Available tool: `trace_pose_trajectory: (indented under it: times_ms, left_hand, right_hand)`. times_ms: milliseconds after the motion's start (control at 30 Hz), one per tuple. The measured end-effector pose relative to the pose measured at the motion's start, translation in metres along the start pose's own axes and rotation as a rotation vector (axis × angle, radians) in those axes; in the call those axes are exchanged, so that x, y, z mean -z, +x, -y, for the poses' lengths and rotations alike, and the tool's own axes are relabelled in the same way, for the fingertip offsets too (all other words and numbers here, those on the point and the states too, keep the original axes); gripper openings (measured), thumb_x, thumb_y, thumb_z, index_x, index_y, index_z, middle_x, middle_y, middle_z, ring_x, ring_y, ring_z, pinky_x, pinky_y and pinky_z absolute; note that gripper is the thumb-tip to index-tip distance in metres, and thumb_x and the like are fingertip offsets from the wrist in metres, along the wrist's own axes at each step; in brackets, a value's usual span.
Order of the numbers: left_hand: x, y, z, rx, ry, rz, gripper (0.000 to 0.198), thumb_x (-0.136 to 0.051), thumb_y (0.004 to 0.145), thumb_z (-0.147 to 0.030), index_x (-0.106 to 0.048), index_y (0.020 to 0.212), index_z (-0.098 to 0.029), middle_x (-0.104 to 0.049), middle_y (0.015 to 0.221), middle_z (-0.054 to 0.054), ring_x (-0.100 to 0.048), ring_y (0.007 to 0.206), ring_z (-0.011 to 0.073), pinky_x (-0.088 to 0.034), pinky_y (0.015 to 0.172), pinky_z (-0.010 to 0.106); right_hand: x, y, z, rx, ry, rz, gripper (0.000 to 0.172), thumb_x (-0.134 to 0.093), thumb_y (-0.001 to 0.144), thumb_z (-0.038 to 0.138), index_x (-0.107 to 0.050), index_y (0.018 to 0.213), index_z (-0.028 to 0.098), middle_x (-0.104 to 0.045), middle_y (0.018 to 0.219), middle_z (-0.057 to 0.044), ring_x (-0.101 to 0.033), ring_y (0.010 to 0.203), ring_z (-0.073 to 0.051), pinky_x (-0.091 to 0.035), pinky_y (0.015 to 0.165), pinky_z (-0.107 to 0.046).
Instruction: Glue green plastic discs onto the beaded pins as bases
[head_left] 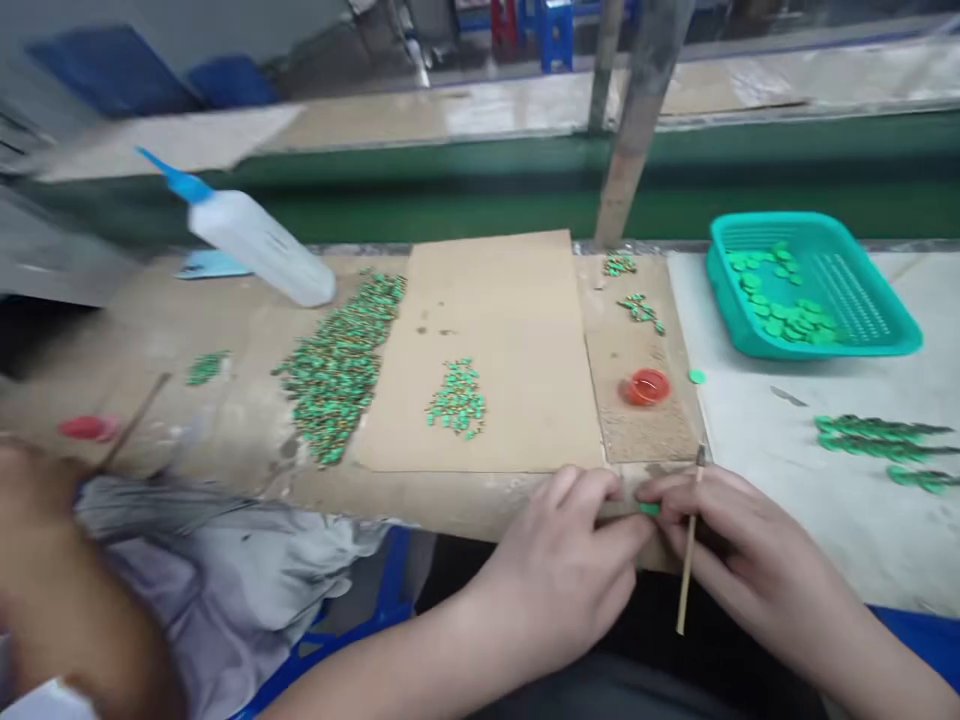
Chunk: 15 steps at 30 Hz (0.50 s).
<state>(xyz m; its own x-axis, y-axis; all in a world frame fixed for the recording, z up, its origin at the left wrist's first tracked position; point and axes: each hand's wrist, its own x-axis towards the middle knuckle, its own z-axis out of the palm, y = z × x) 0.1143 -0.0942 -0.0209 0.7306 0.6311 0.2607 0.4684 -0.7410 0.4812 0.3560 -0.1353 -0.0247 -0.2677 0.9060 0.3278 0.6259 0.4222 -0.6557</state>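
Observation:
My left hand (566,560) is closed at the near edge of the table, its thumb and fingertips pressed together. Whatever it pinches is hidden. Close beside it, my right hand (739,525) is closed around a thin paintbrush (689,560), dark tip up and pale wooden handle down. A small green piece (649,508) shows at the right fingertips, between the two hands. Just beyond them is a small red cup (647,387) on a piece of brown board (652,440). A green disc (697,377) lies to the cup's right.
A cardboard sheet (510,300) bears small green-and-brown pieces (457,398); a large pile (349,360) lies left of it. A white squeeze bottle (259,240) leans behind. At right are a teal basket (817,345) of green discs and leafy strips (877,438). A co-worker's arm (82,590) is at left.

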Motion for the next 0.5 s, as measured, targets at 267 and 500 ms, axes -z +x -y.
trace_pose_trajectory:
  times_ms: [267,500]
  left_hand:
    - [0.064,-0.011,0.048,0.219,0.205,-0.11,0.024,-0.056,0.113,-0.033,-0.079,0.107,-0.026,-0.08,0.101,0.004,-0.074,0.096,0.0183,-0.062,0.091,0.034]
    - [0.189,0.015,0.192,0.761,0.465,-0.155,0.027,-0.078,0.106,-0.044,-0.077,0.116,-0.019,-0.08,0.122,0.01,-0.076,0.114,0.027,-0.064,0.107,0.051]
  right_hand:
    - [-0.017,-0.01,0.003,0.049,-0.076,-0.12,0.012,-0.066,0.11,0.015,-0.066,0.111,0.027,-0.081,0.099,-0.005,-0.08,0.092,-0.026,-0.066,0.074,-0.038]
    - [-0.018,-0.013,0.003,0.015,-0.036,-0.16,0.007,-0.068,0.113,0.022,-0.064,0.116,0.027,-0.083,0.108,-0.009,-0.084,0.102,-0.028,-0.07,0.084,-0.043]
